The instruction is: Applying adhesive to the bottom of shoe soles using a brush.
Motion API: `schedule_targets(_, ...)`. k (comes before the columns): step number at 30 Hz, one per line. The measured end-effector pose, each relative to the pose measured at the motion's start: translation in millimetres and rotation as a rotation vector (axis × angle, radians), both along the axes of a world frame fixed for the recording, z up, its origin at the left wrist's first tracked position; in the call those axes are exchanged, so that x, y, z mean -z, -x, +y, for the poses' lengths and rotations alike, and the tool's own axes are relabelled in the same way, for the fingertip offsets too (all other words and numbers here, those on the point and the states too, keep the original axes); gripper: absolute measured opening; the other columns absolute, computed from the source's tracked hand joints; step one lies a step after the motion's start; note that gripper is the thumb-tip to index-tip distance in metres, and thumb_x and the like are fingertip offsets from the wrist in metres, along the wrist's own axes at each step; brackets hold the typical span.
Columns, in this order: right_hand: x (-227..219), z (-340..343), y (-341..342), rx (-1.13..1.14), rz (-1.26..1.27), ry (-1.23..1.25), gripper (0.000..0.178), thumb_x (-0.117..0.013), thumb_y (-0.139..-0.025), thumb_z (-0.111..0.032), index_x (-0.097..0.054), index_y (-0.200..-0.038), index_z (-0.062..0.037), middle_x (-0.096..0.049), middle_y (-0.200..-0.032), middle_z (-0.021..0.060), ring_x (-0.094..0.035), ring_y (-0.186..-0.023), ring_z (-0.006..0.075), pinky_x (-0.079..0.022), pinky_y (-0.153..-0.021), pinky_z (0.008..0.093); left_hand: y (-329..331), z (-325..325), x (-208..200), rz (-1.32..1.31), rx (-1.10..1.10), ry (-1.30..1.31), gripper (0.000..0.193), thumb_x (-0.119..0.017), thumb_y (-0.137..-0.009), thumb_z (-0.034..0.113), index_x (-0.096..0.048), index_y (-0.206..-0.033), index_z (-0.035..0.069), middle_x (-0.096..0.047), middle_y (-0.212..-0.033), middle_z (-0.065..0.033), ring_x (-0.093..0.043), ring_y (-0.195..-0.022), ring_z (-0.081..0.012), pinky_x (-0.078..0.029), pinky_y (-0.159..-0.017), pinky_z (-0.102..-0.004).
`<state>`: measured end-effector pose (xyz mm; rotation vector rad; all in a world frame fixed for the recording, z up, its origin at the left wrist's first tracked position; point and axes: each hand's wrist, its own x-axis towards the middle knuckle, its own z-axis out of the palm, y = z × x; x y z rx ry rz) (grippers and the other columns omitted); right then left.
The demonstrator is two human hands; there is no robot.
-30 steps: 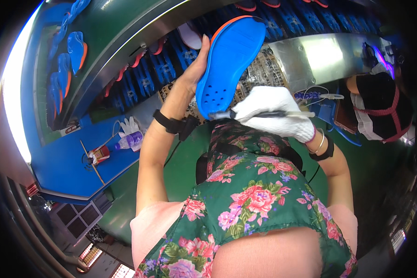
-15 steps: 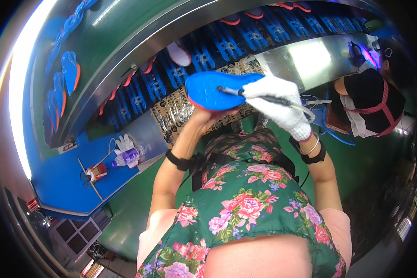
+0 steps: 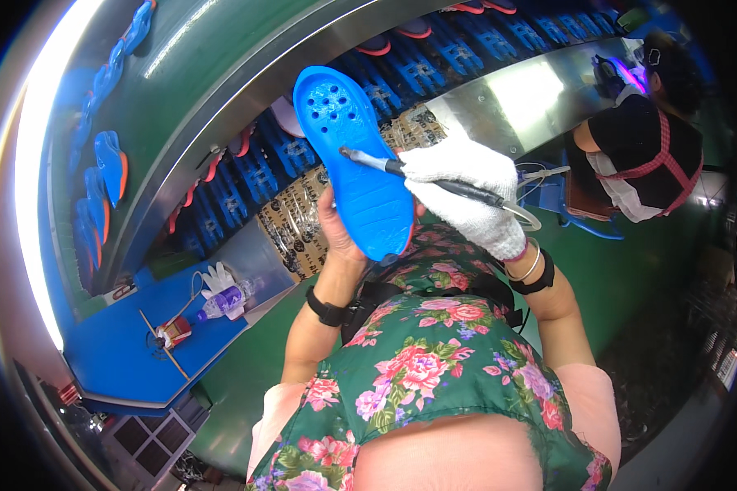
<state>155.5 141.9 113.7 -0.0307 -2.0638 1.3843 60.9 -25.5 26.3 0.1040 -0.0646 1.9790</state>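
In the head view, the left hand [image 3: 341, 233], bare, holds a blue shoe sole [image 3: 360, 196] up in the air, in front of the far machine and well apart from the counter [image 3: 123, 348]. Its fingers are closed around the sole's lower part, with the thumb along the left edge and fingertips just showing past the right edge. The sole stands tilted, its face turned to the person: a group of small round holes marks the upper end, shallow ridges cross the broad lower end, and the surface looks glossy.

The right hand [image 3: 467, 184], in a white knitted glove, has its fingers pinched narrow around a dark-handled brush [image 3: 370, 159]. The brush tip touches the sole's face just below the holes, and a pale tube [image 3: 532, 219] curves from behind the handle.

Behind the left hand, a tape-wrapped cardboard strip [image 3: 291, 241] lines the machine's near edge; beyond it stand rows of blue holders [image 3: 418, 72]. On the blue counter, a purple-labelled bottle [image 3: 221, 304] lies near the right-hand corner against a white glove [image 3: 216, 278]. A red container [image 3: 172, 331] and a thin stick [image 3: 174, 360] sit closer to the near edge. At right is a co-worker [image 3: 651, 164] in a dark top with red straps.
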Motion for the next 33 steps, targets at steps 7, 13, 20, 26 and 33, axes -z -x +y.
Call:
schedule_targets(7,-32,3,24,0.051,0.204,-0.466,0.026,-0.077,-0.075,0.001,-0.075,-0.1,0.0,-0.075,-0.102,0.0139,-0.071,-0.087,0.0282,-0.056,-0.076,0.0356,-10,-4,33,-0.213,-0.099,0.241,0.085,-0.059,-0.09,0.067,-0.038,-0.152,0.013,-0.051,-0.145,-0.0164,-0.053,-0.13,-0.0372,-0.044,-0.108,-0.0598)
schedule_targets(13,-36,-9,18,0.025,0.023,-0.526,0.03,-0.075,-0.076,0.0,-0.075,-0.106,-0.0032,-0.074,-0.107,0.0153,-0.071,-0.092,0.0299,-0.056,-0.08,0.0362,-15,-5,13,0.314,-0.105,0.626,0.086,-0.056,-0.092,0.064,-0.033,-0.155,0.009,-0.045,-0.152,-0.0173,-0.047,-0.137,-0.0356,-0.038,-0.114,-0.0549)
schedule_targets(20,-17,-7,22,-0.037,0.045,0.047,0.017,-0.076,-0.079,0.002,-0.074,-0.096,-0.0011,-0.075,-0.101,0.0144,-0.072,-0.088,0.0232,-0.057,-0.078,0.0348,-13,1,19,0.195,-0.161,0.494,0.089,-0.053,-0.092,0.069,-0.032,-0.155,0.011,-0.045,-0.152,-0.0148,-0.046,-0.138,-0.0349,-0.037,-0.115,-0.0551)
schedule_targets(26,-6,-16,11,-0.028,0.09,-0.282,0.026,-0.076,-0.076,-0.004,-0.077,-0.102,-0.0054,-0.075,-0.101,0.0148,-0.07,-0.09,0.0283,-0.056,-0.08,0.0384,-7,6,8,0.292,-0.127,0.559,0.092,-0.053,-0.091,0.071,-0.031,-0.154,0.008,-0.045,-0.151,-0.018,-0.045,-0.138,-0.0359,-0.037,-0.115,-0.0547)
schedule_targets(33,8,-10,19,0.059,0.144,-0.001,0.02,-0.077,-0.079,-0.002,-0.077,-0.099,-0.0054,-0.075,-0.099,0.013,-0.071,-0.088,0.0248,-0.056,-0.079,0.0359,8,24,-6,0.272,-0.324,0.506,0.092,-0.041,-0.095,0.073,-0.026,-0.156,0.005,-0.043,-0.152,-0.0186,-0.046,-0.137,-0.0353,-0.037,-0.115,-0.0524)
